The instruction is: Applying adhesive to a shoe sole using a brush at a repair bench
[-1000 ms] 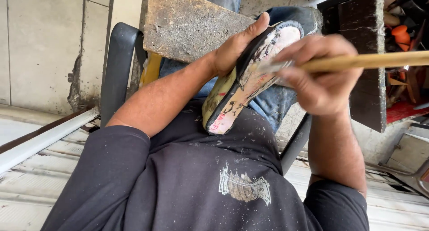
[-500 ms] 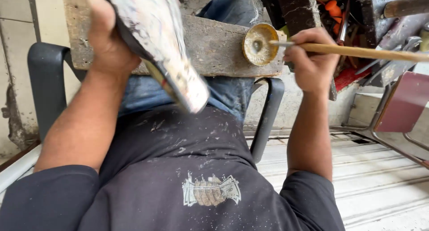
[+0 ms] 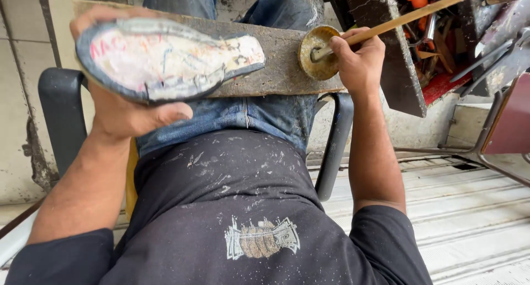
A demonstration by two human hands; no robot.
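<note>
My left hand [image 3: 130, 116] grips a shoe [image 3: 165, 59] from below, sole side up, its pale glue-smeared bottom rimmed in dark blue. My right hand [image 3: 359, 56] holds a long wooden-handled brush [image 3: 419, 12], whose tip dips into a small round yellowish glue tin [image 3: 316, 52]. The tin rests on the right end of a worn board [image 3: 281, 64] lying across my lap. The shoe hovers over the board's left part, apart from the tin.
I sit in a chair with dark armrests [image 3: 334, 147] on either side. A dark block and a heap of tools [image 3: 436, 48] stand at upper right. A reddish metal-framed panel [image 3: 508, 125] is at far right. Pale floorboards [image 3: 469, 219] lie below.
The shoe has turned from steeply tilted to lying flat, sole up, over the board. The brush left the sole and now sits in the glue tin.
</note>
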